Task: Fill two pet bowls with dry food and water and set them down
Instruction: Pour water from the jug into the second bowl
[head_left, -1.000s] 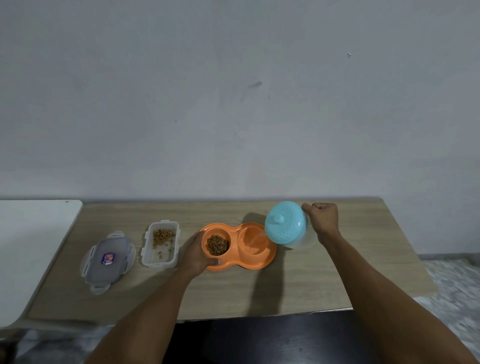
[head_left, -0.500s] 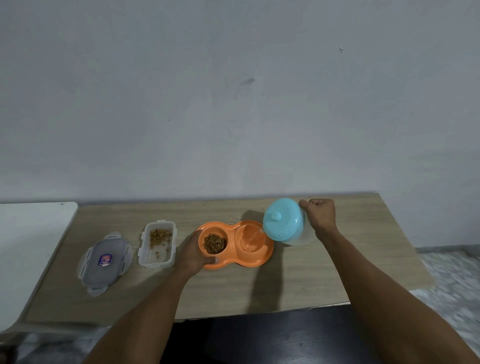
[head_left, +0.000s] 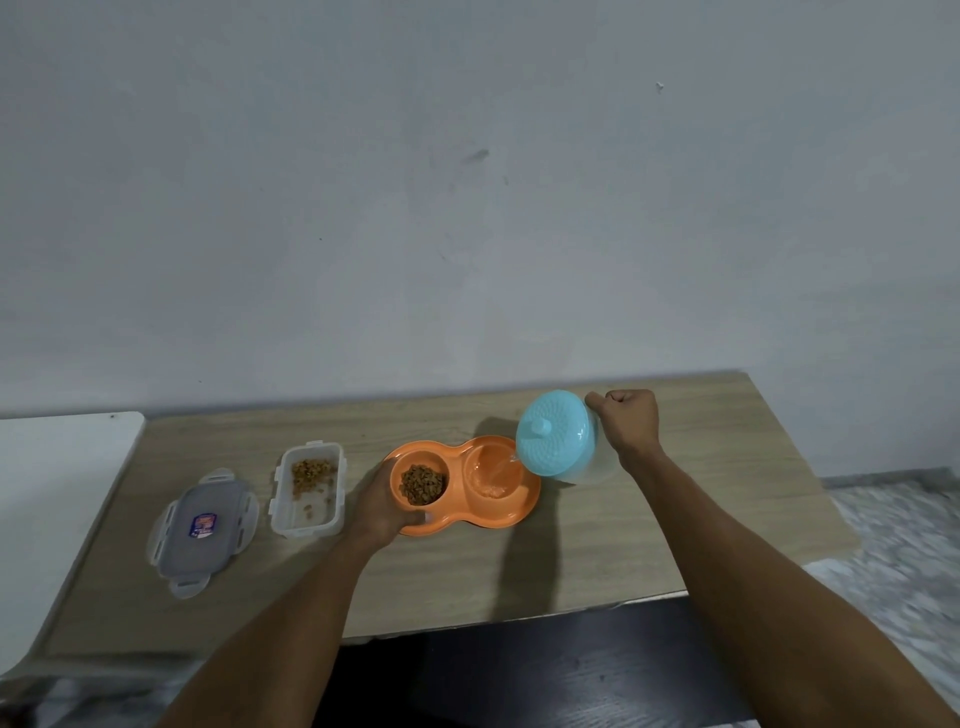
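Note:
An orange double pet bowl (head_left: 519, 512) lies on the wooden table (head_left: 597, 561). Its left well holds brown dry food (head_left: 422, 484); its right well (head_left: 493, 475) has water in it. My left hand (head_left: 382, 506) grips the bowl's left rim. My right hand (head_left: 626, 423) holds a clear water jug with a light-blue lid (head_left: 555, 434), tipped to the left over the right well. A thin stream of water runs from its lid edge into that well.
A clear food container (head_left: 307, 488) with some dry food stands left of the bowl. Its grey lid (head_left: 201, 530) lies further left. A white surface (head_left: 57, 493) adjoins the table's left end. The wall runs close behind the table.
The jug has tipped a little further and water now streams into the right well. The view shifted slightly; my left hand stays on the bowl.

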